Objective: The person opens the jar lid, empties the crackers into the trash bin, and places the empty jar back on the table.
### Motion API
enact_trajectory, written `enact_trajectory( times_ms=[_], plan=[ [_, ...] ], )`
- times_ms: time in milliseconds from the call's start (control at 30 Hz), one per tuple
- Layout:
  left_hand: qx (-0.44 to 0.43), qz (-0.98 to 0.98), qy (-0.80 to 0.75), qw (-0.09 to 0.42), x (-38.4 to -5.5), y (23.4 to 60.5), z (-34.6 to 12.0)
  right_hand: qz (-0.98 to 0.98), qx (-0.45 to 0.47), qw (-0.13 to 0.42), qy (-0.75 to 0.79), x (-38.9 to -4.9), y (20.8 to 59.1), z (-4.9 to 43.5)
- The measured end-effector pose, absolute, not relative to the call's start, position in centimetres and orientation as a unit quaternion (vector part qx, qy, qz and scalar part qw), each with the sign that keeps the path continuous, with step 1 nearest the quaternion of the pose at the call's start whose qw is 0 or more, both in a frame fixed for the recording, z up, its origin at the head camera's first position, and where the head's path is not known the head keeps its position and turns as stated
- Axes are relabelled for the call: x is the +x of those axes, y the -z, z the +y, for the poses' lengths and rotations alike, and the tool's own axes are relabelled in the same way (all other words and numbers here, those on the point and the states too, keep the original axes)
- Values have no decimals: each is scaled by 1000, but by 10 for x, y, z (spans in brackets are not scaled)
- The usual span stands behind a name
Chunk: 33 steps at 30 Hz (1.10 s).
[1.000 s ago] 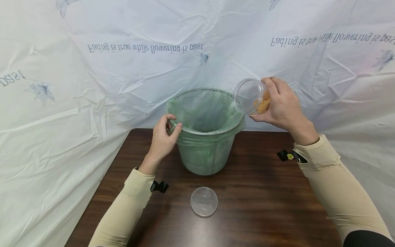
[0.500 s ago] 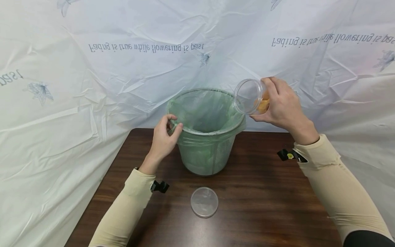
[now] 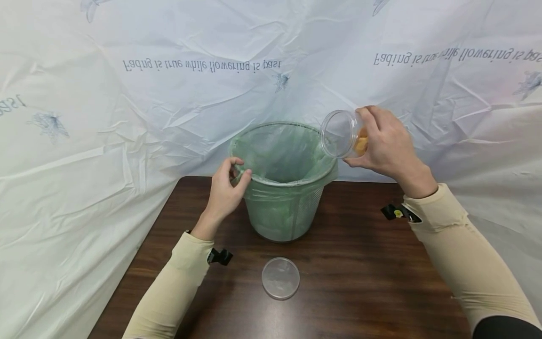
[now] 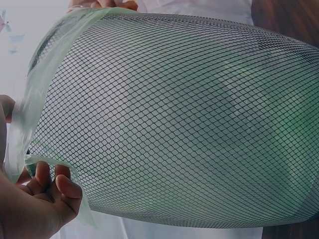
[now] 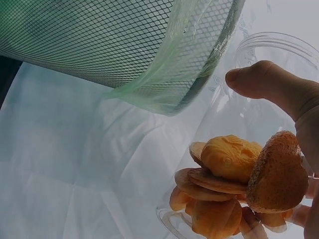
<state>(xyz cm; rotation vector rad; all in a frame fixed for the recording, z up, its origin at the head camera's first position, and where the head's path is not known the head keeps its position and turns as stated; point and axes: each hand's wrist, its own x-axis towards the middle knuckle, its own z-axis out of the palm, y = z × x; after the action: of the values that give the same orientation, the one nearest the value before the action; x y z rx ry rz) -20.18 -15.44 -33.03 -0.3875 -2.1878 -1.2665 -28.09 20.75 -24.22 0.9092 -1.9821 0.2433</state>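
A mesh trash can (image 4: 164,119) stands upright on the table, lined with a thin green garbage bag (image 3: 279,188) folded over its rim. At the rim's left side, my left hand (image 3: 226,188) grips the folded edge of the bag; the left wrist view shows its fingers curled there. My right hand (image 3: 389,143) holds a clear plastic jar (image 3: 340,134) tipped on its side, its uncovered mouth facing left at the can's right rim. Inside the jar, several orange-brown cookies (image 5: 229,159) lie gathered toward the bottom end.
A round clear lid (image 3: 280,278) lies flat on the dark wooden table (image 3: 360,273), in front of the can. Behind the table hangs a white plastic sheet (image 3: 190,103) with printed text, close to the can's back.
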Motion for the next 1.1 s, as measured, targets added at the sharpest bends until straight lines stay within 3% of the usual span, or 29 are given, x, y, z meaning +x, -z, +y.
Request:
enact_trajectory(
  times_ms=[1100],
  plan=[
    [-153,-813,482,289,-210,334,-157,-803,380,457,-46,-286,232,197]
  ],
)
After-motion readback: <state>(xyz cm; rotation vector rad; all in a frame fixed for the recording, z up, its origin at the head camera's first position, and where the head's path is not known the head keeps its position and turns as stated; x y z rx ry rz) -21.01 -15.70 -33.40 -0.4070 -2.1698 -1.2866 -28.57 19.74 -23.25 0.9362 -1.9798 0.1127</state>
